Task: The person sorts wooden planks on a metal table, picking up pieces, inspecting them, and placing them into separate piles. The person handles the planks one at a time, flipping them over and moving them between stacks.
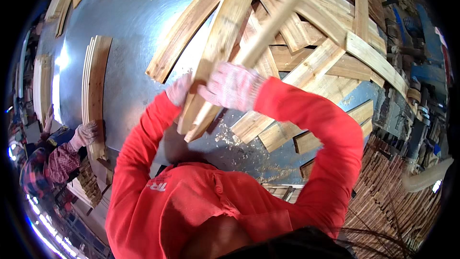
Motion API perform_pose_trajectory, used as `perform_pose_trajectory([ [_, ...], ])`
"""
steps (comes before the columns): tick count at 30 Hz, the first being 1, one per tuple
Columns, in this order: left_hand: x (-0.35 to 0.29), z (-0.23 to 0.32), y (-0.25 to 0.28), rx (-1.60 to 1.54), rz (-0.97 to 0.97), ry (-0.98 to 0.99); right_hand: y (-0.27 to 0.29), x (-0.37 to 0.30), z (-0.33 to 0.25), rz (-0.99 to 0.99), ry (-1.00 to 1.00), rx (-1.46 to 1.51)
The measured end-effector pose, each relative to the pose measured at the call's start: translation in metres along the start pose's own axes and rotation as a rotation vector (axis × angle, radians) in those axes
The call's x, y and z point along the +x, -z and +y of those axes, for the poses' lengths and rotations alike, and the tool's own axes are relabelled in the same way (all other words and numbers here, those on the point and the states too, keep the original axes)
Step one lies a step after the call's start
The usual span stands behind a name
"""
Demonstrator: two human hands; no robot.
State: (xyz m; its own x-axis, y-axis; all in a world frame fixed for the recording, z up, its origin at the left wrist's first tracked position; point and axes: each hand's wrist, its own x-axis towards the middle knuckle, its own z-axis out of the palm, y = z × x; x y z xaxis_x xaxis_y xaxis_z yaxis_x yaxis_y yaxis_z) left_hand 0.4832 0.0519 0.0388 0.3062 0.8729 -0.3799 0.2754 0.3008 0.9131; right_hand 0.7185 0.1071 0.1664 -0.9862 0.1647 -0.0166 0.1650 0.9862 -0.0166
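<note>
In the head view, a long pale-brown wooden plank point(224, 29) is gripped between the pinkish gloved left hand point(178, 90) and right hand point(232, 86) — over a grey metal table point(132, 24); flat light-wood boards point(314, 68) are heaped beyond the right hand.

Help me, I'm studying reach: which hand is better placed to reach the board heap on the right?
Probably the right hand: it is nearer the board heap, while the left hand is at the left edge of the long board, farther away.
</note>
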Motion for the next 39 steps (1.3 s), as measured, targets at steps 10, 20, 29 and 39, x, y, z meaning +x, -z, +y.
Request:
perform_pose_trajectory([
  [10,-0.067,0.008,-0.047,-0.638,0.236,0.129,-0.081,-0.059,0.18,-0.169,-1.3,0.332],
  [20,-0.078,-0.051,0.027,-0.519,0.608,0.255,-0.068,0.027,0.1,0.025,-1.698,0.804],
  [29,-0.066,-0.036,0.033,-0.344,0.551,0.112,-0.067,0.08,0.128,0.203,-1.827,0.818],
  [39,-0.139,-0.06,0.04,-0.402,0.43,0.33,-0.105,0.122,-0.086,0.485,-1.386,0.913],
])
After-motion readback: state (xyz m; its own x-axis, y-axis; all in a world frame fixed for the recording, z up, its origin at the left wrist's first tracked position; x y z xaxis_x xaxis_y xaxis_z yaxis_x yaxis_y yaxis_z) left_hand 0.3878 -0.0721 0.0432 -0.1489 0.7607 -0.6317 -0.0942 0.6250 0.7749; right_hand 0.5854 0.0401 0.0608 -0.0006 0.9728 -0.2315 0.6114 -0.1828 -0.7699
